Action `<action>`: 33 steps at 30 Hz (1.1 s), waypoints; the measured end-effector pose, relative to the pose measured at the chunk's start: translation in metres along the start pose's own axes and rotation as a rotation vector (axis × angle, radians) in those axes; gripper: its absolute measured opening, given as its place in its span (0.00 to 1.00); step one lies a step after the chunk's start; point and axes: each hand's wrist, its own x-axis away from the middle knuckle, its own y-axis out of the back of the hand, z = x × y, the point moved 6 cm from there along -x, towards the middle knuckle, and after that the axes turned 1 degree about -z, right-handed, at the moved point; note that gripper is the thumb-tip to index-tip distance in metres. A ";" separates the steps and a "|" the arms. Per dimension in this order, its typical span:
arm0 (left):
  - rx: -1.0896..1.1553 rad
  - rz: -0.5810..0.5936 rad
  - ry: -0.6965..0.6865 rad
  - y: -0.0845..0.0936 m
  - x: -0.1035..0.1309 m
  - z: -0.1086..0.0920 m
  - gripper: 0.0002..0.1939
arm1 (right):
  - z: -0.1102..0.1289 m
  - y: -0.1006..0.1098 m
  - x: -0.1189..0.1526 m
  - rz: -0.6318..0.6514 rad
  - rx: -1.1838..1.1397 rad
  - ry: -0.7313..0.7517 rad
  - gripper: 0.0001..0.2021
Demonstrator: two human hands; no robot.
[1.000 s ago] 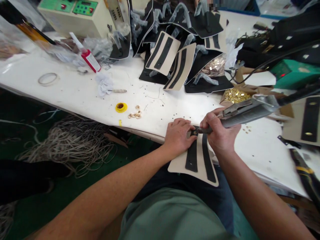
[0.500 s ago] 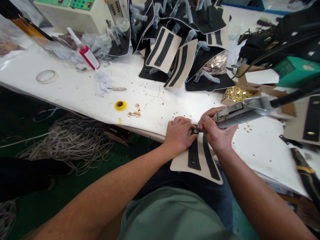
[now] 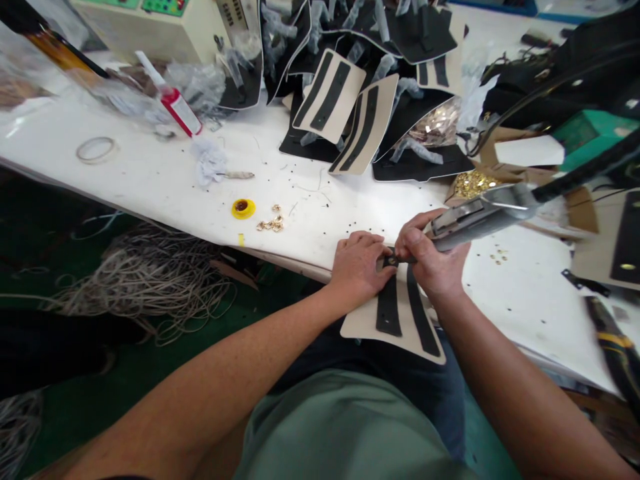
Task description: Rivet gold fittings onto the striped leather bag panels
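A beige panel with two black strips [image 3: 360, 325] lies at the table's front edge, its near end over my lap. My left hand [image 3: 359, 267] presses on its far part, thumb and forefinger closing around the end of one strip. In my right hand [image 3: 437, 263] is a grey, metal-bodied power screwdriver [image 3: 475, 217], held slanting with its tip against that strip end, beside my left fingertips. A small round fastener seems to sit under the tip, but its details are too small to tell.
Several finished-looking panels [image 3: 330, 93] and black pieces with wrapped handles are piled at the back. A red bottle [image 3: 180, 110], a yellow cup [image 3: 243, 208] and gold rings [image 3: 271, 222] lie left. Gold hardware fills a box [image 3: 473, 183]; pliers [image 3: 613, 340] lie right.
The view has shifted slightly. My hands keep their places on the panel, and the screwdriver's rear end has tipped a little, its tip staying at the strip end.
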 end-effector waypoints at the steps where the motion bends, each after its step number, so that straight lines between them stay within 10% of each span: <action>1: 0.000 -0.001 -0.003 0.000 0.000 0.000 0.13 | 0.001 0.000 0.000 -0.011 0.011 0.020 0.15; 12: -0.005 -0.024 -0.008 0.001 0.001 0.000 0.13 | 0.004 -0.003 0.000 -0.119 0.044 -0.001 0.08; 22: -0.099 -0.018 -0.037 0.005 0.002 -0.005 0.16 | 0.012 -0.005 -0.002 0.012 -0.036 -0.097 0.23; 27: -0.166 0.029 -0.049 0.008 -0.004 -0.010 0.24 | 0.045 0.037 -0.005 -0.157 0.029 -0.042 0.23; 33: -0.249 0.153 -0.001 0.014 -0.026 -0.011 0.37 | 0.035 0.114 0.009 -0.011 0.824 -0.023 0.21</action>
